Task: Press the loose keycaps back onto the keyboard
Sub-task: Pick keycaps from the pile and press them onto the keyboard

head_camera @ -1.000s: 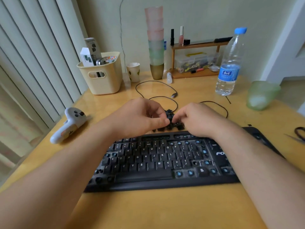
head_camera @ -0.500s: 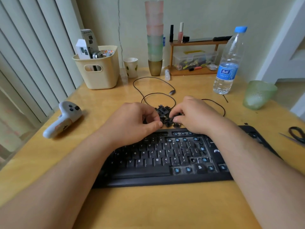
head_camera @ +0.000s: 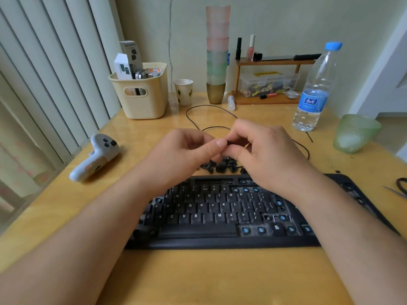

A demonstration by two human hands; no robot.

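One keycap point(head_camera: 229, 143) has been lifted off the pile point(head_camera: 222, 166) behind the keyboard point(head_camera: 220, 214), mid-desk, and is pinched btwn left hand point(head_camera: 185, 155) & right hand point(head_camera: 264, 155); seating is judged next.

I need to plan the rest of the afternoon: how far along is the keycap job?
Most letter keys sit on the keyboard. Both hands, left hand and right hand, pinch one small dark keycap above the pile of loose keycaps. Left: that pile, and many bare blue switches along the bottom and right.
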